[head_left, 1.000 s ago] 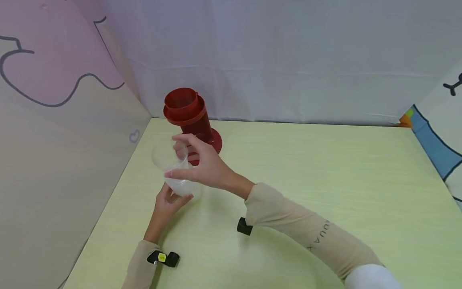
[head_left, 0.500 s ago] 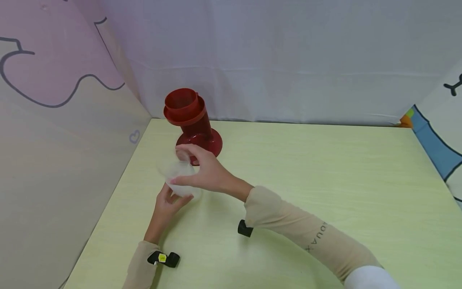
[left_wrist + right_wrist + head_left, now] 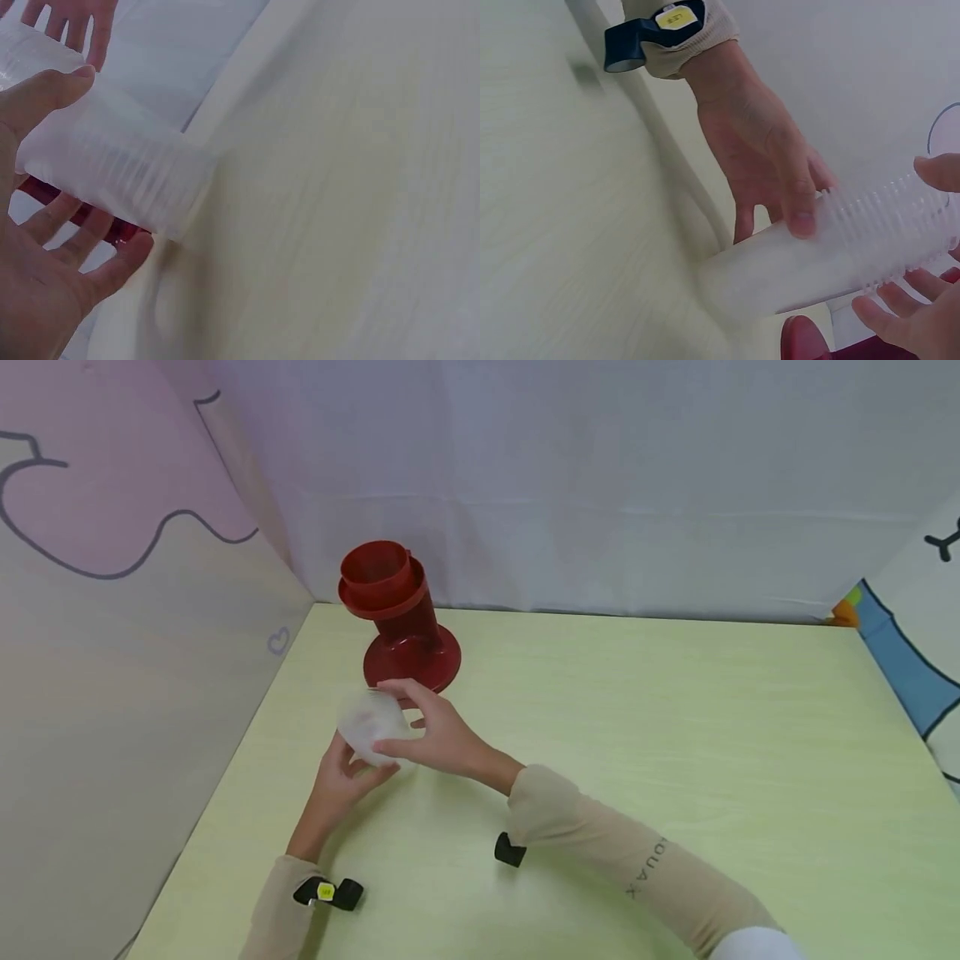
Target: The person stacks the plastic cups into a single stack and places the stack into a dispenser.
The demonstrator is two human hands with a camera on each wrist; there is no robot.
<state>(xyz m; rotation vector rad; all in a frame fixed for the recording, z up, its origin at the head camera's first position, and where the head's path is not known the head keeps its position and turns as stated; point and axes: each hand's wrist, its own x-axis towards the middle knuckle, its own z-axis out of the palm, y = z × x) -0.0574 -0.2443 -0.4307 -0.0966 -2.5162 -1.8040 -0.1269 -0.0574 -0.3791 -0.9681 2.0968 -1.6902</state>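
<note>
A stack of clear plastic cups [image 3: 780,274], its ridged rims showing in the right wrist view, is held tilted between both hands over the table. My left hand [image 3: 337,785] grips the lower part of the stack, thumb on one side and fingers on the other; the left wrist view shows this left hand [image 3: 45,285] close up. My right hand [image 3: 442,731] curls thumb and fingers round the rim end, as the right hand [image 3: 930,315] in the right wrist view also shows. Just beyond the hands stands a red cylindrical holder [image 3: 408,631] with a round base and an open top.
The pale wooden table [image 3: 637,735] stretches off to the right. A grey-white cloth wall [image 3: 600,485] closes the back, and a printed panel [image 3: 150,652] borders the left side. Black wrist cameras [image 3: 510,850] hang close to the tabletop.
My right hand has come down and slightly right, toward my left hand along the stack. The clear, loose film-like rim seen at the upper end has drawn in. The red holder has stayed put.
</note>
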